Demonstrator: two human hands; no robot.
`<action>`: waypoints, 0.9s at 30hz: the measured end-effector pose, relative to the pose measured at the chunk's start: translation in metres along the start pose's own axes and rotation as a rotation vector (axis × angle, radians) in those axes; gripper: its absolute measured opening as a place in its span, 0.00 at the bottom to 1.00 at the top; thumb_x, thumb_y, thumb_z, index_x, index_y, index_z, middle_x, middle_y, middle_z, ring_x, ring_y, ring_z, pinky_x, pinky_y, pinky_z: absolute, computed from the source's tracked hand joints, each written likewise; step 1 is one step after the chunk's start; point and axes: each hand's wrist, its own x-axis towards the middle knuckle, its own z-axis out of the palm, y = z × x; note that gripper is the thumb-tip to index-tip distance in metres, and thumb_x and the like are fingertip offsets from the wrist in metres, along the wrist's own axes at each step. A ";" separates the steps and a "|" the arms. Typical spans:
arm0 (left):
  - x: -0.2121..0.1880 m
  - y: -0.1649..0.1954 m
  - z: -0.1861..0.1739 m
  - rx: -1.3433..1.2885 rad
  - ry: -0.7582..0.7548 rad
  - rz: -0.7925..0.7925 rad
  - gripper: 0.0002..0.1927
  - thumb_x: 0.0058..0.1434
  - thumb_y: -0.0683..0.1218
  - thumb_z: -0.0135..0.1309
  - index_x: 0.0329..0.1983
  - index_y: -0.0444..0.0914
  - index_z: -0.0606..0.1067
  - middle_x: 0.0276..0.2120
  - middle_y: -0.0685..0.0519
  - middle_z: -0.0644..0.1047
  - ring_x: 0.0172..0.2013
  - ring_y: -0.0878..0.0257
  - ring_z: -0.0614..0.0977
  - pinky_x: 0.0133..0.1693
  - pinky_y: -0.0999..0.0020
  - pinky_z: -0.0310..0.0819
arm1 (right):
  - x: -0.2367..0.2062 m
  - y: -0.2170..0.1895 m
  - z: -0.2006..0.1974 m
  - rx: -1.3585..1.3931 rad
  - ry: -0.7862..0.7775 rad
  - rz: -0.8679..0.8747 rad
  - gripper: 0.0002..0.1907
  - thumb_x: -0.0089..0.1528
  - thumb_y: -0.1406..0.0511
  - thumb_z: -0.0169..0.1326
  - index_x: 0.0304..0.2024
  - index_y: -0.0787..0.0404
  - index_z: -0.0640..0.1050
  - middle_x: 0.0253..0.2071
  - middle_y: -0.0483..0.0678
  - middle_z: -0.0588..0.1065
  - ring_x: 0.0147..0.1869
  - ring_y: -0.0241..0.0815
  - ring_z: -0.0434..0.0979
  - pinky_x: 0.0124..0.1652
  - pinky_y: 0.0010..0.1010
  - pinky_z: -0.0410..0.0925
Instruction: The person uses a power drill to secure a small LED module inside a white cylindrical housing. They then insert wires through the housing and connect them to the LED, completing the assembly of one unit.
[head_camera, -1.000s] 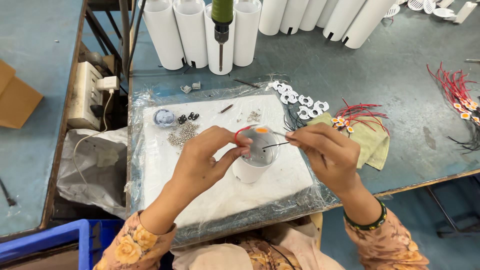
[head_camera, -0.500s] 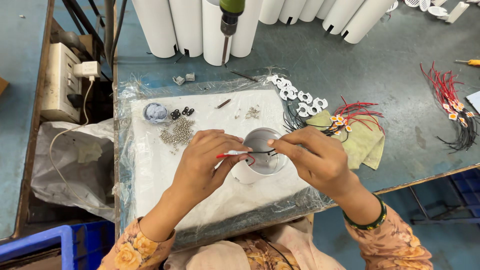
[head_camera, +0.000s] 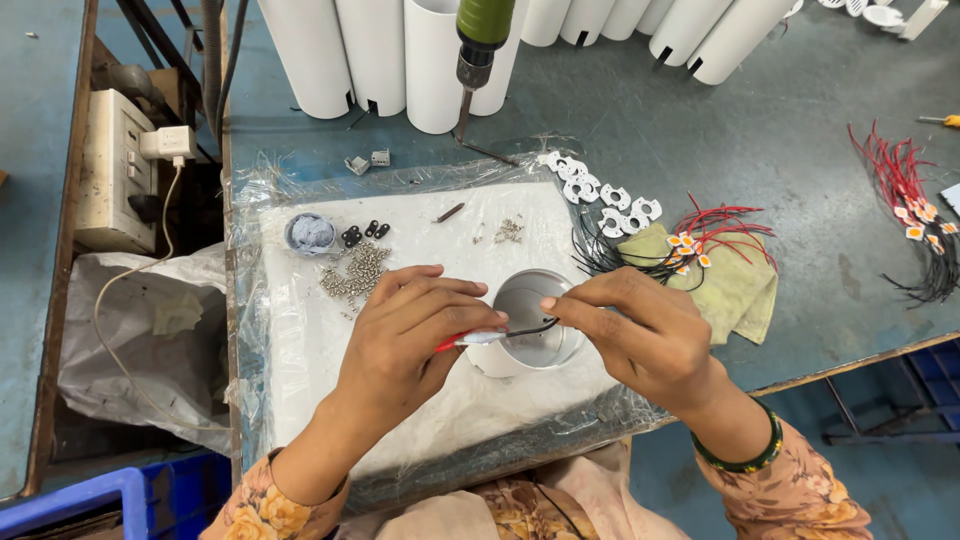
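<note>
A short white cylindrical housing (head_camera: 520, 355) with a shiny metal inside stands on the white foam pad (head_camera: 290, 330), between my hands. My left hand (head_camera: 410, 340) pinches a small part with a red wire and a black wire (head_camera: 525, 329) that crosses the housing's open top. My right hand (head_camera: 640, 335) pinches the black wire's other end at the housing's right rim. A pile of small silver screws (head_camera: 355, 275) lies just beyond my left hand.
A powered screwdriver (head_camera: 480, 40) hangs above the pad's far edge. Tall white tubes (head_camera: 380, 55) stand along the back. White ring parts (head_camera: 600, 190), wired small parts on a yellow cloth (head_camera: 730, 285), a grey cup (head_camera: 310, 233), and more red-black wires (head_camera: 910, 200) lie around.
The view has shifted and the housing now stands upright on the pad. My hands have lowered, holding the wired part across its open top.
</note>
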 end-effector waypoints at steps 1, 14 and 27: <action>0.001 0.000 -0.001 0.004 -0.009 -0.001 0.18 0.53 0.37 0.62 0.46 0.44 0.79 0.43 0.58 0.82 0.52 0.61 0.82 0.59 0.55 0.70 | 0.000 0.000 0.000 0.006 0.002 0.004 0.18 0.54 0.78 0.61 0.46 0.62 0.83 0.36 0.48 0.78 0.36 0.43 0.79 0.34 0.31 0.71; 0.008 0.001 0.004 0.057 -0.046 -0.029 0.17 0.52 0.37 0.63 0.45 0.45 0.79 0.42 0.59 0.82 0.53 0.63 0.82 0.60 0.54 0.69 | -0.002 0.017 0.005 0.084 -0.008 0.014 0.16 0.54 0.78 0.61 0.45 0.65 0.82 0.35 0.49 0.78 0.36 0.44 0.80 0.34 0.31 0.72; 0.016 0.003 0.006 0.136 -0.162 -0.039 0.14 0.52 0.39 0.64 0.42 0.42 0.79 0.41 0.58 0.81 0.52 0.62 0.81 0.62 0.49 0.65 | -0.010 0.023 0.008 0.148 0.020 0.107 0.12 0.57 0.74 0.65 0.43 0.65 0.81 0.38 0.50 0.79 0.41 0.46 0.82 0.39 0.32 0.74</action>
